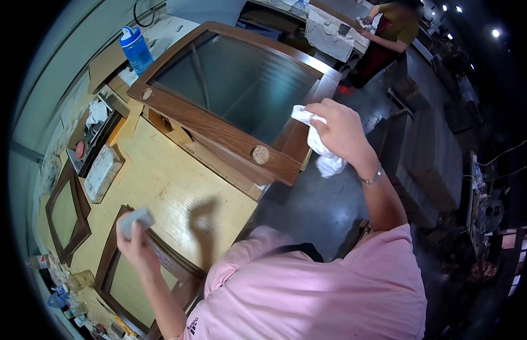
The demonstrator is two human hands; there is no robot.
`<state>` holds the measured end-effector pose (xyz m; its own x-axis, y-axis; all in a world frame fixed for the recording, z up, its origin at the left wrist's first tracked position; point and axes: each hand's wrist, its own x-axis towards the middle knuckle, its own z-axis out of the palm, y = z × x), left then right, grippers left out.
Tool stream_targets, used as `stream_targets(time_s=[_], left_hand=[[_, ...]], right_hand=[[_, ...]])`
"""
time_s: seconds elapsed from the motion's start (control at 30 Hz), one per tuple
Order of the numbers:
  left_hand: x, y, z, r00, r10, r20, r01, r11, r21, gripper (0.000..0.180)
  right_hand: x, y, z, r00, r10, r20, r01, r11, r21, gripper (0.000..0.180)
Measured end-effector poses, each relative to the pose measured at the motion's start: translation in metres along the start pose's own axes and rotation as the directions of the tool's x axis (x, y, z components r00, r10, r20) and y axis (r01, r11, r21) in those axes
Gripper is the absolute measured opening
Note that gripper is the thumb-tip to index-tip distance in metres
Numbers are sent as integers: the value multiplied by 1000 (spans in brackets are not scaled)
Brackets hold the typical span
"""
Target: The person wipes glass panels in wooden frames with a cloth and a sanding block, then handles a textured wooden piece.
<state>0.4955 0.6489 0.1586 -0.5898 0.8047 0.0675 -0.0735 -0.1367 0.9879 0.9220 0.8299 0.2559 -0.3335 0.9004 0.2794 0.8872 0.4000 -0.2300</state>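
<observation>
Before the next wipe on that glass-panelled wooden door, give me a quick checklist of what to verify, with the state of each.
1. Right hand grips the white cloth: ok, cloth bunched in the fist at the door's right edge.
2. Left hand holds the small grey block: ok, raised above the workbench.
3. Wooden door rests steady: cannot tell, its near corner overhangs the bench edge on wooden pieces.
4. Glass panel free of objects: ok.
5. Blue bottle away from the door: ok, standing beyond its far corner.
6. Other person out of reach: ok, at a far table.
</observation>
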Motion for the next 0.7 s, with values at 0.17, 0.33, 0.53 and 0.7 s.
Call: stream_targets(time_s=[0.17,0.33,0.53,0.7], left_hand=[[-6,41,141,849,116,516,-248,949,194,31],[-7,54,235,386,383,839,-731,682,25,37],[-15,51,281,258,308,916,-789,615,15,38],[-15,53,291,155,265,952,-872,490,6,33]], right_hand=[[4,11,30,999,2,-48,-3,1000,-20,16],[-2,15,38,984,-51,-168,57,998,31,16],[-6,17,40,975,-31,-221,52,995,88,19],[-7,21,42,963,-33,-269,65,992,112,20]])
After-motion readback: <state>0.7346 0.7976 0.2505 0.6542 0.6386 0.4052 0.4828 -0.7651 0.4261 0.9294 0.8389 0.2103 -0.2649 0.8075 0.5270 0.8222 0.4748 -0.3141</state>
